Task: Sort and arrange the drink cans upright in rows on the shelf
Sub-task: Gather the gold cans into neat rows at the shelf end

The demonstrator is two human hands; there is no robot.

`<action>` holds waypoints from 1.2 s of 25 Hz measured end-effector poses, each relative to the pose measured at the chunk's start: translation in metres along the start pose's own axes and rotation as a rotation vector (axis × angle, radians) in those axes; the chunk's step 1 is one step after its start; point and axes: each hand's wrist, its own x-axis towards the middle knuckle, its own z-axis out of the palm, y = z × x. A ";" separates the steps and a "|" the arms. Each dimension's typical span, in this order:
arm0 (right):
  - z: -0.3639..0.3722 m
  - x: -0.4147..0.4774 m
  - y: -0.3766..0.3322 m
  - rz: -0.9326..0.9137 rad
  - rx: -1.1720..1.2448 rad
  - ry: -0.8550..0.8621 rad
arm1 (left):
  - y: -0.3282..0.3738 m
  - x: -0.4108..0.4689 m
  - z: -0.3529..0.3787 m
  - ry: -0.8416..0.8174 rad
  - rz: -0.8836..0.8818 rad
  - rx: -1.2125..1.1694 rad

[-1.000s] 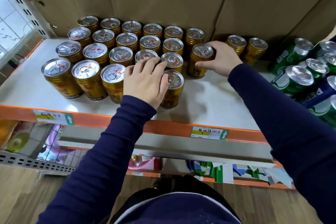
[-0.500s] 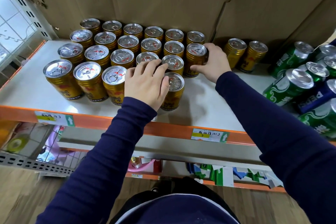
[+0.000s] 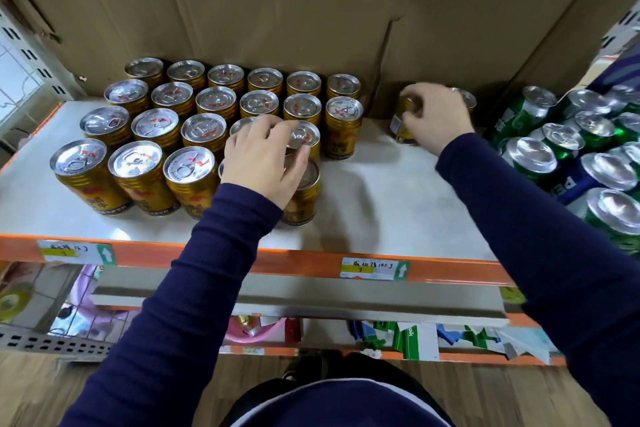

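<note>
open: bare shelf surface between the gold cans and the green cans, clear through to the front edge. blocked left: gold cans stood packed in rows, left hand lying over the nearest. blocked right: green cans lay heaped. blocked rear: cardboard wall; right hand gripped a loose gold can there.

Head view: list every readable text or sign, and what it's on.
"PE", upside down, on the blue can; rest hidden.
"7" (probably) on the right shelf label, beside a white up-arrow; handwriting above too blurred.
Unreadable handwriting, same arrow, on the left shelf label.
Too blurred: print on the gold cans and green cans.
Too small: print on the cartons below.
</note>
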 end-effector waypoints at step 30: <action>-0.075 0.038 0.123 0.150 0.043 -0.537 | 0.143 0.179 0.055 -0.991 0.326 -0.089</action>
